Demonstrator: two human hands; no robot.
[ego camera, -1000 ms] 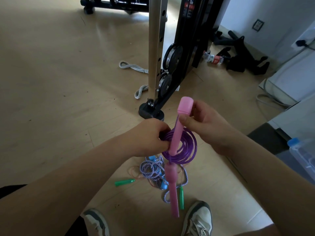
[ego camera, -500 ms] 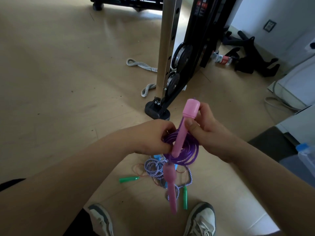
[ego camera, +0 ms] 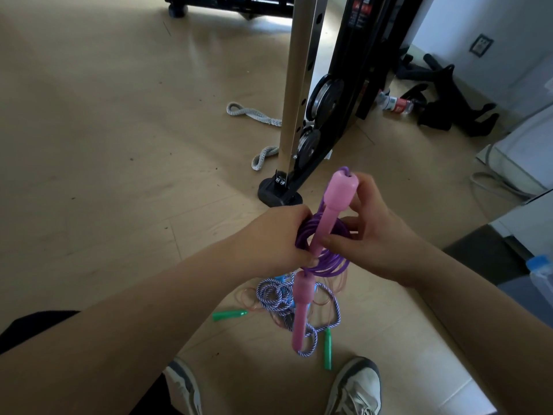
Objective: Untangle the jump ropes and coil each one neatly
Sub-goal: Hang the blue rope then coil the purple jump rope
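Observation:
A purple jump rope point(ego camera: 330, 263) is wound into a small coil at chest height. My left hand point(ego camera: 278, 238) grips the coil's left side. My right hand point(ego camera: 371, 235) pinches the upper pink handle point(ego camera: 332, 211), which stands upright across the coil. The second pink handle point(ego camera: 300, 313) hangs straight down below the coil. On the floor beneath lies a purple-and-white braided rope point(ego camera: 278, 295) with blue handles, tangled with a thin reddish rope whose green handles point(ego camera: 229, 315) lie beside it.
A gym machine's chrome post point(ego camera: 299, 94) and black foot point(ego camera: 278, 194) stand just beyond my hands. A grey woven strap point(ego camera: 251, 113) lies by it. My two shoes point(ego camera: 356, 387) are below. A bottle and black gear sit at the back right.
The view has shifted slightly. My right thumb has slid down the upper pink handle from near its cap to its lower shaft at the coil. The coil stays in my left hand.

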